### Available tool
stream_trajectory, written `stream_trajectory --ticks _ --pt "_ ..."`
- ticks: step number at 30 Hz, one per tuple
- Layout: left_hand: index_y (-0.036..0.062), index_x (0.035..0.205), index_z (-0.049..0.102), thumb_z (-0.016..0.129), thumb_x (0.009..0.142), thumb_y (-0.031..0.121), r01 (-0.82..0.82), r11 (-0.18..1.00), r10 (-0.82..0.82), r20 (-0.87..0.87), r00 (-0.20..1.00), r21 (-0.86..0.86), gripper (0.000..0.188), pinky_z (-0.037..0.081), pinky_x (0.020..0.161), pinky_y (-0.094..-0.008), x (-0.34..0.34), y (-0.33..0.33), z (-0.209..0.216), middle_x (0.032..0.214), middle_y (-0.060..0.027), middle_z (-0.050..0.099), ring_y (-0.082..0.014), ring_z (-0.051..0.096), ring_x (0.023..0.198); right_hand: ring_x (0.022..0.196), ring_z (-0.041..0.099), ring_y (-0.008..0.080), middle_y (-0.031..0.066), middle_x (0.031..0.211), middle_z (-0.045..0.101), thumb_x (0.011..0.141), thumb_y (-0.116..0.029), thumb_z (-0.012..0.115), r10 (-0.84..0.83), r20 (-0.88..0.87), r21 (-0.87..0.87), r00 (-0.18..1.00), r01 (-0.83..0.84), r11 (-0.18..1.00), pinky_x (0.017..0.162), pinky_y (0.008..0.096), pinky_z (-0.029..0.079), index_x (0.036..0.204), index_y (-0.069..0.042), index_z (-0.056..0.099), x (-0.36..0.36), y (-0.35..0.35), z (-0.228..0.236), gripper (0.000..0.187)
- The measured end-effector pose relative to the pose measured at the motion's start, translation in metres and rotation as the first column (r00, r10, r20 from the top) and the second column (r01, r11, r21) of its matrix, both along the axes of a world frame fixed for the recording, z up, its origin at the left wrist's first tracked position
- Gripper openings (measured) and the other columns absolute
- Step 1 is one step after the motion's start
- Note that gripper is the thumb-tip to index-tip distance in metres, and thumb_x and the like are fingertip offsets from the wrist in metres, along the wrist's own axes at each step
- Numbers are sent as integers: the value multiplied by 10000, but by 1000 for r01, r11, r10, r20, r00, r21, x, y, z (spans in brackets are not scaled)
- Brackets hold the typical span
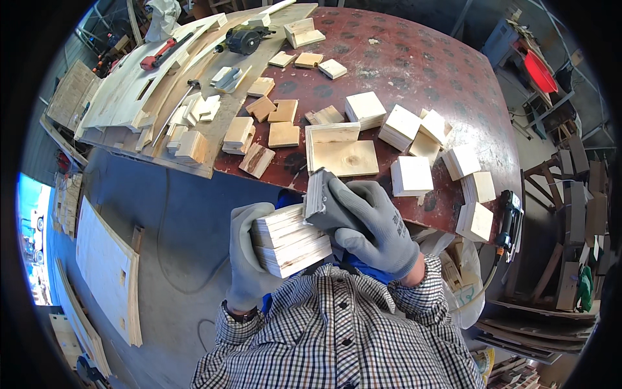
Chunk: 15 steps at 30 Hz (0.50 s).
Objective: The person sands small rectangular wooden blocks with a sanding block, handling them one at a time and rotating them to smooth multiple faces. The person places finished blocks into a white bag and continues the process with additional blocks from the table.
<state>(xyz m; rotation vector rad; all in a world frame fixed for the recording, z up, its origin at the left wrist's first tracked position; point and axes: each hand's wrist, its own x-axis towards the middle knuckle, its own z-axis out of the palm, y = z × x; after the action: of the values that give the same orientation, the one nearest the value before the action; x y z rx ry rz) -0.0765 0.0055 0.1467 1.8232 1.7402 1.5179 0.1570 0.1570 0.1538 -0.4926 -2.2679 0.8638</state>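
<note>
Layered wood block (pixel 291 243), likely stiff, fairly light and best held by its flat sides, sits inside the left grip (pixel 249 256), which curls around it. Just beside, the right grip (pixel 382 227) clasps a dark block (pixel 317 201).

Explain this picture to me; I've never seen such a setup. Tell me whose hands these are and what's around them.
There is no machine here: a person works with two hands in grey gloves. The one picture comes from a fisheye camera on the person's head, looking down, so straight edges bend and the checked shirt shows below.

The left hand holds a stack of pale layered wood. The right hand grips a dark grey block at its upper right side; whether they touch is hard to tell.

Beyond, a dark red table bears scattered wooden blocks. At its right edge is a black tool.
</note>
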Motion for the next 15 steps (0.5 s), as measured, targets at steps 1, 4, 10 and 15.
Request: stream_trajectory --ticks 1,4,10,15 --pt "2 1423 511 977 741 378 -3 1000 3 -73 997 0 908 491 1046 -387 -2 -2 0 1326 -144 570 -275 578 1238 1118 618 379 245 1257 608 1020 -596 592 -21 3 -87 1000 21 996 1012 465 494 1594 -31 511 4 -3 -7 809" --pt "-8 1434 500 964 755 296 -12 998 19 -126 992 55 877 481 1070 -431 -2 -5 2 1367 -184 567 -334 566 1277 1129 623 382 248 1262 613 1049 -545 562 -152 128 -85 980 164 983 1012 462 502 1602 -31 501 17 -1 -19 757" --pt "27 1396 518 943 719 271 5 986 40 -267 963 166 836 481 1061 -528 11 7 2 1363 -186 565 -402 552 1261 1094 615 390 267 1258 605 1017 -571 626 -71 -69 84 995 76 994 992 490 503 1562 -39 543 -5 -5 28 766" --pt "38 1402 496 926 752 308 -30 988 81 -342 936 153 825 469 1087 -560 7 4 6 1373 -172 556 -419 536 1274 1136 624 403 274 1270 608 995 -427 675 -196 -45 -101 980 191 976 1001 464 511 1570 -22 530 -11 -5 -4 718"
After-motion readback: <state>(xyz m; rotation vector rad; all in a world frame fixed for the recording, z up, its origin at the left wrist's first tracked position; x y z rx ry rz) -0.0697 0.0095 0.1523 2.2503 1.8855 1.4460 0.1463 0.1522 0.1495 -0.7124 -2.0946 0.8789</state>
